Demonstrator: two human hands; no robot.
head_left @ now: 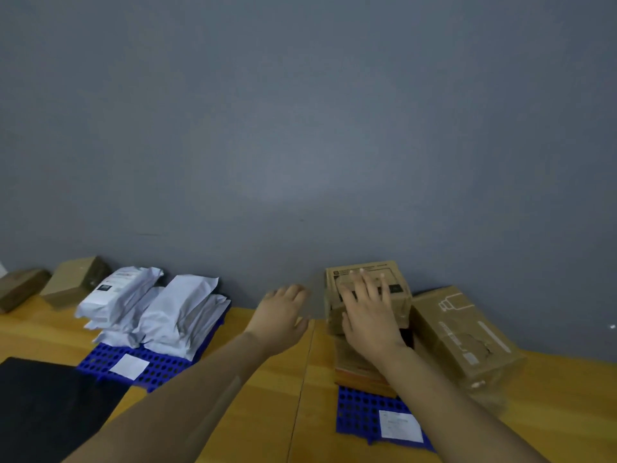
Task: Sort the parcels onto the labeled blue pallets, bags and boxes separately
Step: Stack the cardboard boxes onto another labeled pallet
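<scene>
My right hand [369, 312] lies flat with spread fingers on top of a brown cardboard box [397, 279], the highest of a stack on the right blue pallet [357, 412]. A larger brown box [464, 335] leans beside the stack on the right. My left hand [280, 315] hovers open just left of the stack and holds nothing. Several white mailer bags [160, 309] are piled on the left blue pallet [157, 365]. Each pallet carries a white paper label at its front.
Two more brown boxes [73, 282] sit on the yellow wooden table [267, 396] at the far left against the grey wall. A black mat [50, 406] covers the table's near left corner. A seam runs down the table between the pallets.
</scene>
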